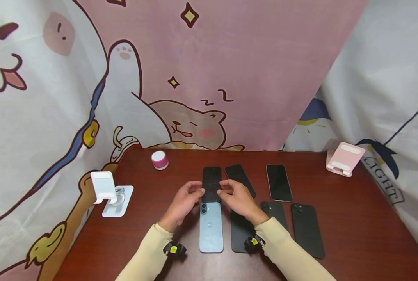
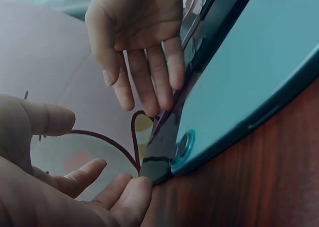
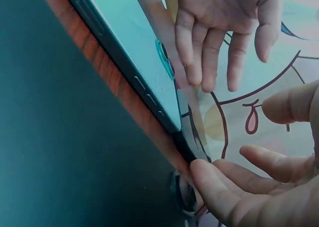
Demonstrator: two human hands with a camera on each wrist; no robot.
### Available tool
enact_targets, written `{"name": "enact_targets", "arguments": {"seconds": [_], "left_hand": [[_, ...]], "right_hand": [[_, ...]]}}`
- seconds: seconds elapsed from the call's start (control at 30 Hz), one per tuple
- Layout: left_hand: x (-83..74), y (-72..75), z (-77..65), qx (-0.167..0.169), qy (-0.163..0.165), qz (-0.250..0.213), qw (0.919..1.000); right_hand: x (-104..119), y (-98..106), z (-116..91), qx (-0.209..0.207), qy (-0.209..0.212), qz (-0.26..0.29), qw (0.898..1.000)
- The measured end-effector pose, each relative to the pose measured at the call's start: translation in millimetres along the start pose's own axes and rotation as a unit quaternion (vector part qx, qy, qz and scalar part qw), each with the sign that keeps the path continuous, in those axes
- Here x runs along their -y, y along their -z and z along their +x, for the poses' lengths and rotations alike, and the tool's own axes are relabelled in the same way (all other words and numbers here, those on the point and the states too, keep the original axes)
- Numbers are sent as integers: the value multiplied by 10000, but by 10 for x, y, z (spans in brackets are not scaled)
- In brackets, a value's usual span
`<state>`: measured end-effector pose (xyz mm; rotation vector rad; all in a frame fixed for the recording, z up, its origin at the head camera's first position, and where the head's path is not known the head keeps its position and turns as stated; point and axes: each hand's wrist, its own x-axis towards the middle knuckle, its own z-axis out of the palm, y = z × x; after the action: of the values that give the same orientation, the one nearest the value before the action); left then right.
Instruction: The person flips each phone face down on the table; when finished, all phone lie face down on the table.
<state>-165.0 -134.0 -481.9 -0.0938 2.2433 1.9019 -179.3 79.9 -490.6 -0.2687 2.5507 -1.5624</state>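
Note:
A dark phone (image 1: 211, 181) lies screen up on the table, its lower end at the top of a light blue phone (image 1: 210, 232) that lies back up. To the left of the dark phone is my left hand (image 1: 185, 201), fingers loosely bent, fingertips right at its long edge. My right hand (image 1: 239, 201) mirrors this on the right edge, with its thumb apart from the fingers. In the left wrist view the left fingers (image 2: 134, 194) reach the dark phone's edge (image 2: 162, 159). The right wrist view has the right fingertips (image 3: 202, 169) at the opposite edge.
Right of the hands lie a tilted dark phone (image 1: 242, 180), a phone with a pale frame (image 1: 279, 182) and several black phones, one at the far right (image 1: 308, 230). A white stand (image 1: 116, 199), a pink-and-white cylinder (image 1: 159, 160) and a pink stand (image 1: 345, 159) are farther out. Printed cloth hangs behind.

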Motion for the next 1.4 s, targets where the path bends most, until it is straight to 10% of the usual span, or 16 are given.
{"name": "enact_targets", "arguments": {"seconds": [0.5, 1.07, 1.4], "left_hand": [[78, -60, 269, 92, 457, -717, 9963], [105, -70, 367, -119, 350, -1330, 9904], [132, -171, 430, 567, 39, -1696, 9839]], "right_hand": [[-96, 13, 180, 683, -852, 2082, 9720], [-56, -27, 231, 571, -814, 1723, 9800], [-23, -19, 283, 539, -837, 1703, 9804]]}}
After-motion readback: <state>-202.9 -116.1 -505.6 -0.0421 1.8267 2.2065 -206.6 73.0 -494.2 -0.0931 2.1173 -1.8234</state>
